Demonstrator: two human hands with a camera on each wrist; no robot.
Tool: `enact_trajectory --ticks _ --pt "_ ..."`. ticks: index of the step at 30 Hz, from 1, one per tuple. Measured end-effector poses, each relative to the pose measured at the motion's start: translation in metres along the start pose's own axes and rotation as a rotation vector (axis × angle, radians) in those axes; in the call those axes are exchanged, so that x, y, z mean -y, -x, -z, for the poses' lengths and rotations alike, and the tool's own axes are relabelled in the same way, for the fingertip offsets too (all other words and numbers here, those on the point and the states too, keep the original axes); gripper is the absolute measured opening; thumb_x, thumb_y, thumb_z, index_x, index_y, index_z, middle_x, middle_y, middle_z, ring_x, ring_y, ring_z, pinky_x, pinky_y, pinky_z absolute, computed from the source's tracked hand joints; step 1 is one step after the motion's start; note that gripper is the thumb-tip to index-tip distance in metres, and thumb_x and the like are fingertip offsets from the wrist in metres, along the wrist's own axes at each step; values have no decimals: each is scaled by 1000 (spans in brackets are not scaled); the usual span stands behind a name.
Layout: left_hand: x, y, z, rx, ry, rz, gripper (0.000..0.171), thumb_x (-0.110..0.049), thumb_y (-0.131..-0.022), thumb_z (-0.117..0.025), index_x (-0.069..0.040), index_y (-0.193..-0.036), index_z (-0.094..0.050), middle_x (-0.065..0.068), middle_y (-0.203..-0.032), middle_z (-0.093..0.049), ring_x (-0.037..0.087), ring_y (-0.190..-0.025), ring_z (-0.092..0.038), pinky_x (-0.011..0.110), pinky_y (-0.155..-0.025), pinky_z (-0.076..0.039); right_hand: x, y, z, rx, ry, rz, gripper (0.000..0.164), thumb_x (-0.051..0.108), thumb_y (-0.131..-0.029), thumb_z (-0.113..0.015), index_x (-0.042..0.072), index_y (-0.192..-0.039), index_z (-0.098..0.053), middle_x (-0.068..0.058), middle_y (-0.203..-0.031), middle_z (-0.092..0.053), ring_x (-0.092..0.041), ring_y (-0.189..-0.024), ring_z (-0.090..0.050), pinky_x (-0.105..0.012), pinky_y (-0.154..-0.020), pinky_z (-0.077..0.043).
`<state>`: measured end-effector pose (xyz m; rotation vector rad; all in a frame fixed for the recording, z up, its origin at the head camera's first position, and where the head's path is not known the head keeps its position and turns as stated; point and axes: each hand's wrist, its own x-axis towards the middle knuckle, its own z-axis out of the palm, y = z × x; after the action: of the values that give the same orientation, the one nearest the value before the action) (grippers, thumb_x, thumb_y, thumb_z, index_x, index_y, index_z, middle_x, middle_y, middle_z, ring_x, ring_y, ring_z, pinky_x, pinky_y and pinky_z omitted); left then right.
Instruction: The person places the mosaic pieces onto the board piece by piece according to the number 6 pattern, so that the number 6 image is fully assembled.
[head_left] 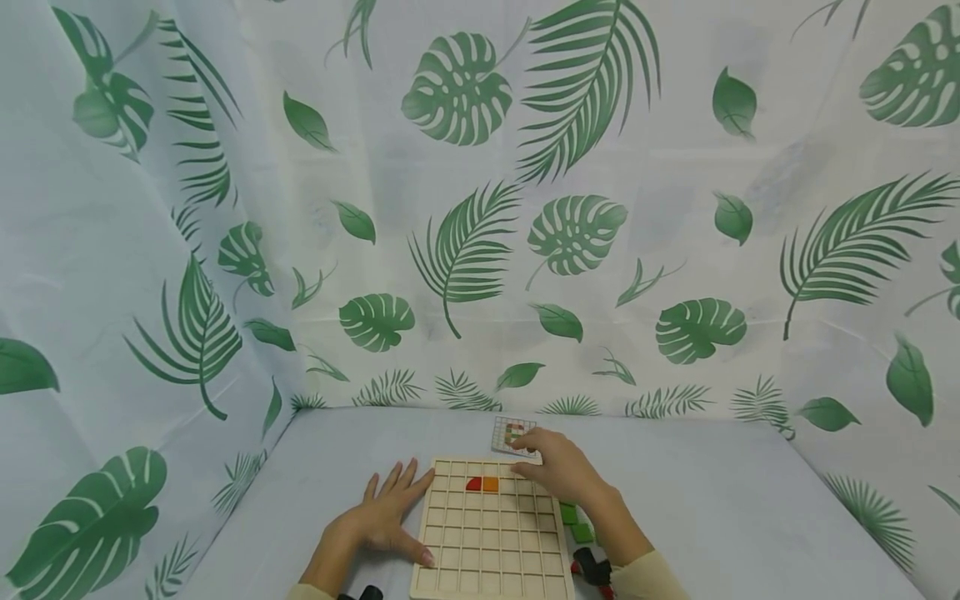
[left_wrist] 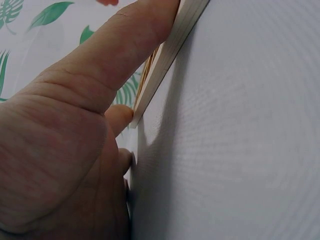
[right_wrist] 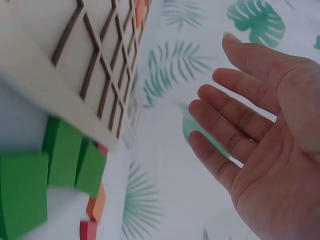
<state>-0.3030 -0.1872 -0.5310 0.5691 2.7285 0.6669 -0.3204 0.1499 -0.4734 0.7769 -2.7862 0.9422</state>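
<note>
A pale wooden grid board lies on the table, with a red piece and an orange square side by side near its far edge. My left hand spreads its fingers along the board's left side; its thumb and index finger touch the edge. Above the far right corner hovers my right hand, which partly covers a small printed grid card behind the board. In the right wrist view that hand's fingers are loosely extended, with nothing in them.
Green blocks lie along the board's right side. The right wrist view also shows a small orange block and a red block there. Black wrist gear sits by the right forearm. Leaf-printed cloth walls surround the white table.
</note>
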Motion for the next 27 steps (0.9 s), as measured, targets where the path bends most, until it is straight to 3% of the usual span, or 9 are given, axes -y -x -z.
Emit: enact_trajectory --ticks 13,22,27 --pt "-3 4 1 0 10 4 135 -71 -59 -90 -21 -167 -25 21 -175 -7 46 -161 0 77 -121 5 -21 9 15 -79 29 -102 30 24 -94 -78 14 -122 -75 -2 -121 -74 -26 -110 -68 -45 -86 -58" --pt "-4 2 1 4 11 22 135 -72 -59 -90 -22 -167 -26 19 -175 -7 45 -162 0 76 -122 5 -35 13 21 -55 27 -160 31 20 -94 -78 7 -122 -75 -7 -118 -75 -27 -105 -68 -41 -82 -58" --pt "-3 0 0 3 7 18 136 -73 -58 -90 -22 -167 -25 19 -175 -8 45 -162 0 77 -121 5 -43 18 24 -33 21 -137 29 14 -94 -77 4 -122 -74 -12 -118 -75 -27 -102 -69 -40 -79 -58"
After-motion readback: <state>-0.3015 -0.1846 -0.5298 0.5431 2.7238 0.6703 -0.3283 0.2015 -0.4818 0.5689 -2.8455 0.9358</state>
